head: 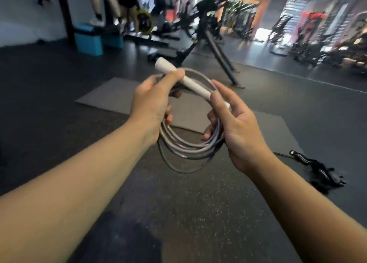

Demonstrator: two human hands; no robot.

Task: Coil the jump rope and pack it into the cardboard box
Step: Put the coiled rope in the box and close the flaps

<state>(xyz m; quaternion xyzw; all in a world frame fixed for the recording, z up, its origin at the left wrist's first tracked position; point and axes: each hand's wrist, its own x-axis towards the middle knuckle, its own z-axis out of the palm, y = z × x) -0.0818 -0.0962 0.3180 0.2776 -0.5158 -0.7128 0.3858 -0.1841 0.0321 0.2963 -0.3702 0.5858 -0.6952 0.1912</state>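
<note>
The grey jump rope hangs in several loops between my two hands, above the dark gym floor. My left hand grips the left side of the coil, its thumb pressing on the white handle. That handle lies slanted across the top of the coil. My right hand holds the right side of the loops, with its thumb and forefinger at the handle's lower end. One loose loop sags below the bundle. No cardboard box is in view.
Grey floor mats lie under and beyond my hands. A black strap or harness lies on the floor at the right. A black equipment stand, blue step boxes and gym machines stand behind. People's legs show at the back left.
</note>
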